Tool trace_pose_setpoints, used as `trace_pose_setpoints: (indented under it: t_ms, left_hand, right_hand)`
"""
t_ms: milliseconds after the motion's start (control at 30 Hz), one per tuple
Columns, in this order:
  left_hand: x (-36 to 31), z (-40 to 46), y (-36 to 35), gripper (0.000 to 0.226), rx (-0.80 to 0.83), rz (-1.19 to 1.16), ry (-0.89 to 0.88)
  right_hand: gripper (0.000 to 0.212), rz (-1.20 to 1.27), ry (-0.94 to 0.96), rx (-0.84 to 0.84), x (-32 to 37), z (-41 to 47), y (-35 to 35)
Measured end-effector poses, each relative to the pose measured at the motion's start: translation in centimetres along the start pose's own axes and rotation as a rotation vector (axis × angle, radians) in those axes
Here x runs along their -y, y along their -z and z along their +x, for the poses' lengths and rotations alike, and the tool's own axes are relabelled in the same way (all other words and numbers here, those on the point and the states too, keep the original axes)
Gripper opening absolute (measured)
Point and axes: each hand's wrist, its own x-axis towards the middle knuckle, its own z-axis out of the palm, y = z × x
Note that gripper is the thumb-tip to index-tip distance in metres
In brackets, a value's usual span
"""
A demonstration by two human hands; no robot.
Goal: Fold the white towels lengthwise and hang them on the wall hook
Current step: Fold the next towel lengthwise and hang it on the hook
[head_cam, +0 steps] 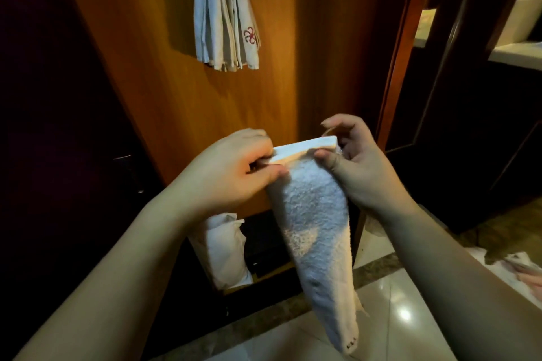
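Slippage looked the likeliest trouble: if either pinch loosened, the layered top edge could spring apart and spoil the lengthwise fold before it reached the hook, which sat out of sight above. On the left, the left hand (231,167) pinched one end of the white towel (313,214) between thumb and curled fingers; the towel hung narrow between both hands; the right hand (352,161) pinched the other corner. Hung towels (223,9) draped higher on the wooden panel (146,67).

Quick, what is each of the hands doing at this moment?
Left hand: closed, pinching the left end of the folded white towel at its top edge.
Right hand: closed, pinching the right end of the same edge.
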Motion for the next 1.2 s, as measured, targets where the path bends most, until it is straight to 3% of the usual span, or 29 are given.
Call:
trace_pose_setpoints:
  t_ms: [167,233,333,467,533,600,667,733,833,900,1033,1100,1200]
  left_hand:
    - [-0.9,-0.5,-1.6,0.022,-0.09,-0.211,0.171]
    - [-0.9,-0.6,-2.1,0.032,-0.127,-0.493,0.304]
    - [-0.9,-0.4,-2.6,0.043,-0.184,-0.91,0.363]
    - [-1.3,-0.5,-3.7,0.038,-0.309,-1.355,0.442]
    - [-0.6,-1.4,-4.7,0.066,-0.182,-1.481,0.536]
    - [-0.4,-2.2,-5.7,0.071,-0.028,-1.501,0.63]
    - [-0.4,-2.4,-6.4,0.043,-0.046,-1.463,0.703]
    - [-0.5,-2.0,-6.4,0.032,-0.115,-1.474,0.736]
    - [-0.1,-1.1,-5.8,0.032,-0.125,-1.519,0.752]
    - [-0.3,-0.5,-5.4,0.03,-0.12,-1.531,0.779]
    - [-0.1,1.0,-4.8,0.031,-0.134,-1.62,0.868]
    - [0.6,1.6,-4.6,0.032,-0.161,-1.608,0.93]
    - [1.9,2.4,-4.5,0.034,-0.196,-1.561,1.014]
  right_hand:
    - [0.041,0.301,-0.19,-0.016,-0.7,-0.9,0.1]
    - [0.043,0.368,-0.185,-0.01,-1.0,-0.8,0.1]
    - [0.039,0.47,-0.162,0.005,-0.9,-0.6,-0.4]
    - [0.021,0.391,-0.1,-0.045,0.1,0.0,-1.9]
    - [0.015,0.321,-0.072,-0.103,0.3,0.6,-2.3]
    - [0.014,0.281,-0.061,-0.147,0.3,1.3,-2.5]
    - [0.021,0.221,-0.074,-0.163,0.1,2.0,-2.5]
    - [0.036,0.231,-0.119,-0.149,-0.7,2.8,-1.9]
    - [0.078,0.44,-0.452,-0.05,-2.5,3.2,-0.5]
    - [0.076,0.485,-0.705,0.02,-4.6,2.1,0.1]
    - [0.046,0.386,-0.903,0.085,-8.8,-1.9,-0.2]
    - [0.056,0.431,-0.892,0.068,-9.9,-3.0,-0.1]
    - [0.09,0.594,-0.861,0.075,-10.1,-3.6,0.2]
